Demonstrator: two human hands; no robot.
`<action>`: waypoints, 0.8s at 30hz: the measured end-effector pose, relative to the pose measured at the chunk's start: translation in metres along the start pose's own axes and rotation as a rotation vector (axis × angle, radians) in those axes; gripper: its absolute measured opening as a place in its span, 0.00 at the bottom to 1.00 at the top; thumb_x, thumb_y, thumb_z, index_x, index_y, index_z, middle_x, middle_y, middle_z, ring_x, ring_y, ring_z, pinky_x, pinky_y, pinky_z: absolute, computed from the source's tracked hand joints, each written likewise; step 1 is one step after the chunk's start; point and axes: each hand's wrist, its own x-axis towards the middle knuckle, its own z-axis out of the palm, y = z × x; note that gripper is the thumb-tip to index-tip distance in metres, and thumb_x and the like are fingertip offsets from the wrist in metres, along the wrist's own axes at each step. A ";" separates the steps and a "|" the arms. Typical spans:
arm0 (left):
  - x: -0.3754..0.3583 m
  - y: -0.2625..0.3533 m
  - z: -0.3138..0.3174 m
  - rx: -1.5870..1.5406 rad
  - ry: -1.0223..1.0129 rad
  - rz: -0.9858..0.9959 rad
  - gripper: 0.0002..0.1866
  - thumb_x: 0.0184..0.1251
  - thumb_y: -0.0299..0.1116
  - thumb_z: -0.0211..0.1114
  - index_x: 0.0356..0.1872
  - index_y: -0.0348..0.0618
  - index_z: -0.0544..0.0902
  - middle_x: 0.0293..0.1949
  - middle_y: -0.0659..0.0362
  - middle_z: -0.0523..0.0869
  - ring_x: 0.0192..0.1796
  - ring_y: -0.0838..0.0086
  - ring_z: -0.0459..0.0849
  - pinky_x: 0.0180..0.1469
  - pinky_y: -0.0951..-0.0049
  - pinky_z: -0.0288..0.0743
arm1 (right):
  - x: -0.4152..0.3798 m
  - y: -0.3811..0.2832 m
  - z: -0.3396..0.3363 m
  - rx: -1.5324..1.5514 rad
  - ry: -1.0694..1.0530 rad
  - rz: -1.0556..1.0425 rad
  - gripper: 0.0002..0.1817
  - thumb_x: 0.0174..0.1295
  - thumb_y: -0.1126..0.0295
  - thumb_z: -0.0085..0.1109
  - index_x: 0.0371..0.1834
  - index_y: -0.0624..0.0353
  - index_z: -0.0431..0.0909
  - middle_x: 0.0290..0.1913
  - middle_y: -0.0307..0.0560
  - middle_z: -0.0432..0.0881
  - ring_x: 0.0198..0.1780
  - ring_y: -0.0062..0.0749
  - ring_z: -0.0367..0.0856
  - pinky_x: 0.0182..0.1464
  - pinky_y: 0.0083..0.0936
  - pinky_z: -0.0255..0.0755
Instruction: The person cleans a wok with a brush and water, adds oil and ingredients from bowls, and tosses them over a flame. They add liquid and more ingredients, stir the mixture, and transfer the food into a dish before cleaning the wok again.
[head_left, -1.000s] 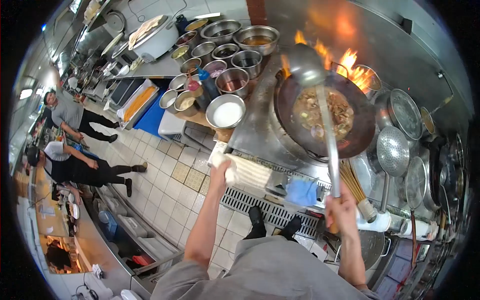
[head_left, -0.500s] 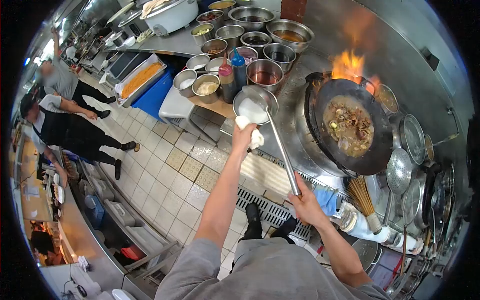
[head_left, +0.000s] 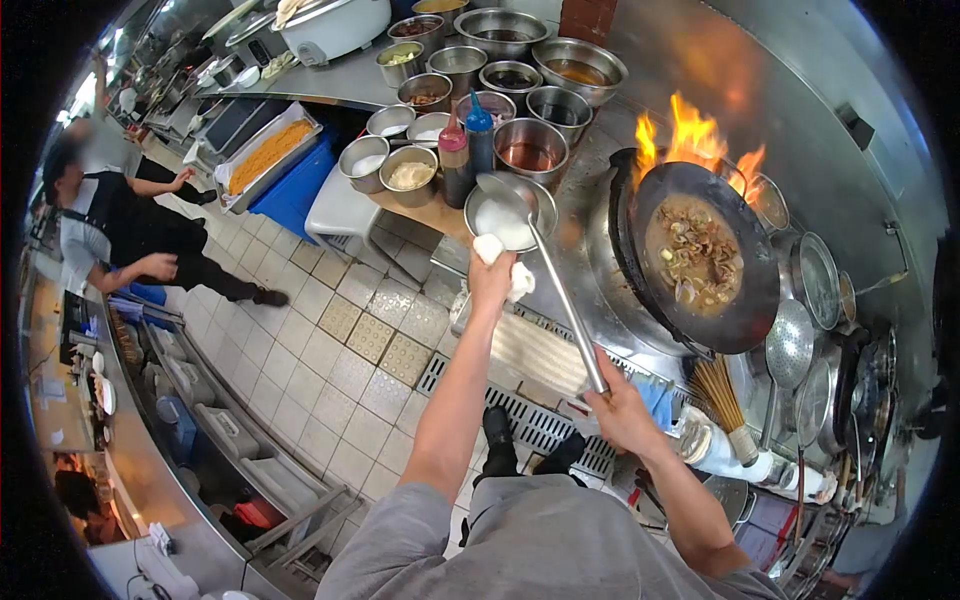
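My right hand [head_left: 622, 408] is wrapped round the handle of a long steel ladle [head_left: 568, 310]. The ladle's head lies inside a metal bowl [head_left: 537, 243] of white contents. A bunched white cloth [head_left: 520, 282] is gripped in my left hand [head_left: 490, 284], close by the near rim of that bowl. To the right, a black wok [head_left: 752, 290] sits tilted on the burner with clams in brownish liquid [head_left: 695, 245], and flames [head_left: 695, 135] rise behind its far rim.
Several metal bowls of sauces and seasonings crowd the counter beside a red-capped squeeze bottle [head_left: 454, 165] and a blue-capped one [head_left: 479, 135]. A perforated skimmer [head_left: 789, 345] and a bamboo brush [head_left: 725, 405] are at the right. Two people stand on the left; one wears a dark apron [head_left: 125, 215].
The flames behind the wok have spread wider. My hands stay nearly in place, with the ladle still in the bowl. The aproned person on the left has shifted and raised a hand.
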 end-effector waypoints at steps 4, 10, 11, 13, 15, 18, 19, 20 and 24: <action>0.024 -0.034 0.000 0.019 0.031 0.098 0.30 0.48 0.25 0.61 0.57 0.36 0.67 0.41 0.54 0.81 0.41 0.69 0.81 0.45 0.72 0.73 | 0.000 0.033 0.021 0.015 0.036 -0.248 0.37 0.62 0.73 0.52 0.73 0.49 0.46 0.22 0.41 0.71 0.19 0.19 0.67 0.20 0.22 0.64; 0.034 -0.038 -0.002 0.088 0.089 0.125 0.28 0.47 0.26 0.60 0.55 0.35 0.69 0.43 0.49 0.82 0.45 0.64 0.81 0.50 0.69 0.71 | -0.022 0.001 -0.008 0.074 -0.132 0.031 0.38 0.62 0.73 0.52 0.74 0.47 0.44 0.18 0.36 0.69 0.15 0.18 0.66 0.19 0.19 0.65; 0.038 -0.033 -0.007 0.132 0.066 0.102 0.26 0.47 0.27 0.60 0.52 0.35 0.71 0.42 0.48 0.82 0.45 0.61 0.81 0.49 0.68 0.72 | -0.024 -0.008 -0.019 0.107 -0.167 0.051 0.38 0.62 0.73 0.51 0.74 0.47 0.44 0.17 0.34 0.68 0.14 0.17 0.65 0.18 0.18 0.64; 0.045 -0.015 -0.021 0.229 0.068 0.079 0.24 0.47 0.29 0.60 0.50 0.35 0.72 0.41 0.48 0.83 0.44 0.61 0.82 0.48 0.67 0.72 | -0.026 -0.020 -0.036 0.185 -0.196 0.091 0.38 0.62 0.75 0.51 0.74 0.46 0.45 0.15 0.32 0.67 0.12 0.15 0.64 0.15 0.17 0.61; 0.054 -0.004 -0.030 0.366 0.167 0.108 0.22 0.47 0.31 0.61 0.47 0.37 0.73 0.40 0.48 0.83 0.43 0.60 0.82 0.46 0.66 0.73 | -0.020 -0.021 -0.034 0.160 -0.163 0.061 0.37 0.62 0.75 0.50 0.74 0.46 0.45 0.16 0.32 0.67 0.12 0.15 0.64 0.14 0.17 0.61; 0.044 -0.009 -0.030 0.352 0.093 0.084 0.22 0.48 0.32 0.62 0.47 0.38 0.73 0.41 0.48 0.83 0.43 0.59 0.82 0.47 0.65 0.73 | -0.006 -0.011 -0.013 0.083 -0.088 -0.008 0.37 0.63 0.74 0.50 0.74 0.46 0.45 0.15 0.33 0.67 0.12 0.16 0.65 0.14 0.18 0.61; 0.038 -0.016 -0.026 0.330 0.058 0.076 0.25 0.47 0.32 0.62 0.50 0.38 0.72 0.43 0.48 0.82 0.45 0.60 0.82 0.49 0.66 0.72 | -0.004 -0.008 -0.002 0.102 -0.074 0.011 0.37 0.63 0.74 0.50 0.74 0.46 0.44 0.15 0.33 0.67 0.12 0.16 0.64 0.14 0.18 0.61; 0.034 -0.023 -0.019 0.304 0.025 0.068 0.28 0.47 0.31 0.62 0.54 0.39 0.70 0.44 0.48 0.82 0.47 0.60 0.81 0.51 0.66 0.71 | -0.002 -0.003 0.005 0.117 -0.061 0.030 0.38 0.63 0.74 0.50 0.74 0.46 0.43 0.15 0.33 0.66 0.12 0.16 0.64 0.14 0.18 0.61; 0.031 -0.029 -0.002 0.292 0.133 0.153 0.36 0.45 0.28 0.61 0.62 0.39 0.64 0.46 0.48 0.81 0.48 0.60 0.80 0.53 0.67 0.71 | -0.013 0.001 0.010 0.145 -0.131 0.001 0.38 0.64 0.74 0.49 0.74 0.48 0.40 0.15 0.33 0.65 0.12 0.16 0.63 0.13 0.18 0.59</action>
